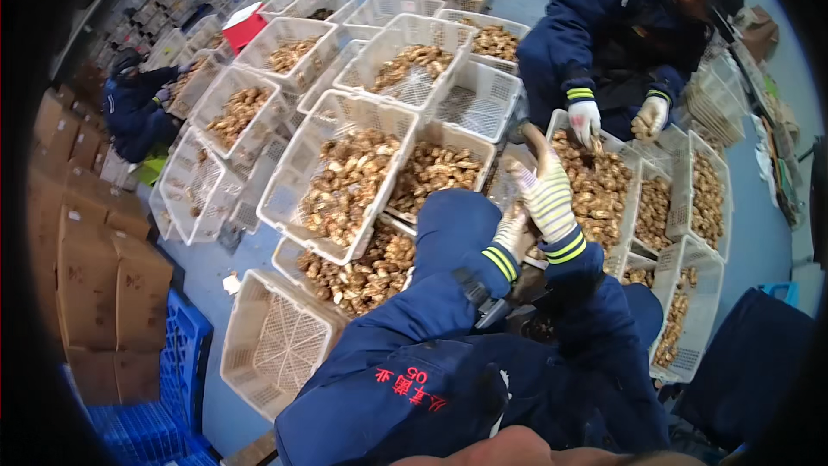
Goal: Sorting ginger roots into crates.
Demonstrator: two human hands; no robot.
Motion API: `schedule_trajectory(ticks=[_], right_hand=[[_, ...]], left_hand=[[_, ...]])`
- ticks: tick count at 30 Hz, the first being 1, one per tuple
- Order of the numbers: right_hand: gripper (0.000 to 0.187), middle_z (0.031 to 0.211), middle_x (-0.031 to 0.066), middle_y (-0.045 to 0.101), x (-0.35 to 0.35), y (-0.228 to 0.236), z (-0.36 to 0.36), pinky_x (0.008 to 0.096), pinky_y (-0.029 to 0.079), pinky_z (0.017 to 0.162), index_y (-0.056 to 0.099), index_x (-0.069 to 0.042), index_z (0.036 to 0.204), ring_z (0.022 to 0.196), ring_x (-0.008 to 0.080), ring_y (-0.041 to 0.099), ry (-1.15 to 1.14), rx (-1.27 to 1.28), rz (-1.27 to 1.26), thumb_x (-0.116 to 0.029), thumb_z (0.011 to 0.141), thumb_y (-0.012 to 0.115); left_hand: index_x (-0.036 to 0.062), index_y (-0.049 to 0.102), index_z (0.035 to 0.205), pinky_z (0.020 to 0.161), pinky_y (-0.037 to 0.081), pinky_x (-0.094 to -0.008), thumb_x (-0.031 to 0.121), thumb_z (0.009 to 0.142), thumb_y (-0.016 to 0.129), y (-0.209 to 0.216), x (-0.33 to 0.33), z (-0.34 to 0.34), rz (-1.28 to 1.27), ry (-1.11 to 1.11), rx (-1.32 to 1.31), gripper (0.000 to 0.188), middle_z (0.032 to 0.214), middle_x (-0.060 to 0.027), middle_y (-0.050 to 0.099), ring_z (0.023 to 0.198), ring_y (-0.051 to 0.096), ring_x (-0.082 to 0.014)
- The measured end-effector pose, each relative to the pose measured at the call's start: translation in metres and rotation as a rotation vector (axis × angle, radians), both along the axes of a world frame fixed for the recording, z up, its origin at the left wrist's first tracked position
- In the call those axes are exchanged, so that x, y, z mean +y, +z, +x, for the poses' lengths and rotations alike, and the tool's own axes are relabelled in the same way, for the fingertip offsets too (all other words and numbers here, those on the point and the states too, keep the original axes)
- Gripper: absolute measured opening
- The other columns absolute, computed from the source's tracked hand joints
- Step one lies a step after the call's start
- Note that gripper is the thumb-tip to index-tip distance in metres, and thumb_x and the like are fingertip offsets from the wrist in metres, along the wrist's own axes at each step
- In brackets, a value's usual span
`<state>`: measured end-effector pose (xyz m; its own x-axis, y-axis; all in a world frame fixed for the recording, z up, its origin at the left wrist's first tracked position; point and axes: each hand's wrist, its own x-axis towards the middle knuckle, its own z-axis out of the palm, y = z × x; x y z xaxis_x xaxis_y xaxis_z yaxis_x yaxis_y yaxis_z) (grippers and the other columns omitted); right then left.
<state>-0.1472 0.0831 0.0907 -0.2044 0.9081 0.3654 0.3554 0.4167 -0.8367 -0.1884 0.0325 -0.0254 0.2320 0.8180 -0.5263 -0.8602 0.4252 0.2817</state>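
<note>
Mushroom (538,145) in right hand (550,198), left hand (513,231) near

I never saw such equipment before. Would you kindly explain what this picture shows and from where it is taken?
No robot is here: a person works with two gloved hands. The left hand and the right hand are close together. The single picture comes from a camera worn on that person's head, looking down; its wide lens bends straight edges. On the blue floor stand pale plastic crates, some stacked, many holding brownish mushrooms. What the hands hold, if anything, is too unclear to tell. Opposite, a gloved co-worker bends over the crates, and cardboard boxes stand on the left.
</note>
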Motion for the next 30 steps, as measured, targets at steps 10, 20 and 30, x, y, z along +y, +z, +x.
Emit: schedule_trajectory(ticks=[10,20,30], right_hand=[[0.056,0.133,0.0038,0.043,-0.053,-0.118,0.085,0.0333,0.038,0.093,0.038,-0.012,0.135,0.113,0.0190,0.046,-0.057,1.030,-0.823,-0.035,0.088,0.059],[0.046,0.106,0.0075,0.060,-0.047,-0.082,0.151,0.0343,0.049,0.080,0.052,-0.008,0.114,0.098,0.0218,0.056,-0.014,1.785,-1.006,-0.045,0.088,0.053],[0.066,0.122,0.0195,0.037,0.021,-0.052,0.285,0.0421,0.055,0.080,0.033,-0.005,0.129,0.101,0.0309,0.049,-0.257,2.068,-0.808,-0.039,0.082,0.064]], left_hand=[[0.0042,0.024,0.142,0.107,0.023,-0.0307,0.044,0.096,0.039,-0.025,0.007,0.018,0.635,-0.119,0.731,0.063,0.138,-0.0114,0.036,0.128,0.032,-0.0206],[0.0053,0.046,0.128,0.091,0.040,-0.0255,0.053,0.091,0.046,0.024,0.018,0.089,0.405,-0.015,0.456,0.060,0.121,-0.0077,0.052,0.108,0.049,-0.0143],[0.0085,0.032,0.139,0.099,0.037,-0.0389,0.062,0.084,0.044,-0.017,0.054,0.109,0.243,-0.143,0.711,0.077,0.126,-0.0172,0.045,0.109,0.049,-0.0285]])
